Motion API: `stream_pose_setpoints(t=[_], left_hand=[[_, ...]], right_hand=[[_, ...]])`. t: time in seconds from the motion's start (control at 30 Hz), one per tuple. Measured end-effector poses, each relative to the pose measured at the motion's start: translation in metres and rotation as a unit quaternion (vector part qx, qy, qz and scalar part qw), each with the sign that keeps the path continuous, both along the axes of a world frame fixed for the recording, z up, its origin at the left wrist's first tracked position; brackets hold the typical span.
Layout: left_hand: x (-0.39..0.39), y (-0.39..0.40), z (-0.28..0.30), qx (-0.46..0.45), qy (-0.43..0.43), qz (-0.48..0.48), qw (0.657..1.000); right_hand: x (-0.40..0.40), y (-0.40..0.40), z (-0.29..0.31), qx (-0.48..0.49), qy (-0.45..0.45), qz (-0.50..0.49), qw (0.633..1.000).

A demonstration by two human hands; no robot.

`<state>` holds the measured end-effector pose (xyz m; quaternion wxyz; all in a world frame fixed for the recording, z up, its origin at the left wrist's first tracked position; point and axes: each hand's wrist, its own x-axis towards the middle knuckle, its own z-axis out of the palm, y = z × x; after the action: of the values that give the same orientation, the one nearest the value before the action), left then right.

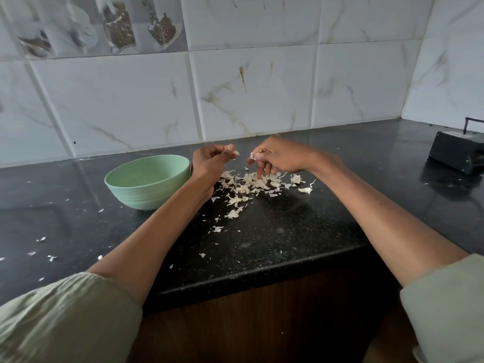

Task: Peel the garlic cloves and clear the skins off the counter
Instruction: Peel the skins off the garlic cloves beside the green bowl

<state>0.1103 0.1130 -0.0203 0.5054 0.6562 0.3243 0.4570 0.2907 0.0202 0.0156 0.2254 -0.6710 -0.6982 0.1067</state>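
Marble-veined white tiles (251, 95) back a black speckled counter (275, 231) that meets the wall in a corner at two o'clock. From the head camera, both bare forearms reach forward out of pale green sleeves (68, 318), and the hands meet above the middle of the counter.

The left hand (209, 163) is curled, thumb and fingertips pinching a small pale clove (235, 153) that pokes out toward three o'clock. The right hand (282, 158) sits just beside it, its thumb and forefinger nipping a scrap of skin (252, 155), the other fingers hanging loosely down toward the pile. The two hands are close together but apart.

Directly under the hands, from the centre toward five o'clock, lies a heap of papery skins (246, 187), thinning into stray flakes toward the near edge of the counter. More bits (42, 239) are scattered far out at eight o'clock.

A mint-green bowl (146, 184) stands at nine o'clock of the left wrist, just beside the forearm; whether anything is inside I cannot tell. A dark box (455, 150) with a cord sits at the far right, well apart from the skins.
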Motion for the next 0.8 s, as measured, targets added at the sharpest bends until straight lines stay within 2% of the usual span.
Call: stream_pose_setpoints(t=[0.2,0.4,0.53,0.6,0.8], left_hand=[[-0.002,-0.002,0.001,0.004,-0.005,-0.003,1.000],[-0.002,-0.002,0.000,0.009,-0.002,-0.004,1.000],[-0.002,0.000,0.000,0.014,0.004,-0.007,1.000],[-0.002,0.000,0.000,0.014,0.003,-0.008,1.000],[0.001,-0.003,0.000,0.019,0.007,-0.022,1.000]], right_hand=[[-0.006,-0.013,0.007,0.099,-0.006,0.008,0.995],[-0.007,-0.011,0.005,0.122,-0.045,0.026,0.991],[-0.001,-0.005,0.000,0.028,-0.043,0.057,0.997],[0.001,-0.002,-0.001,0.014,-0.065,0.045,0.997],[-0.013,0.005,-0.005,0.131,-0.095,-0.040,0.986]])
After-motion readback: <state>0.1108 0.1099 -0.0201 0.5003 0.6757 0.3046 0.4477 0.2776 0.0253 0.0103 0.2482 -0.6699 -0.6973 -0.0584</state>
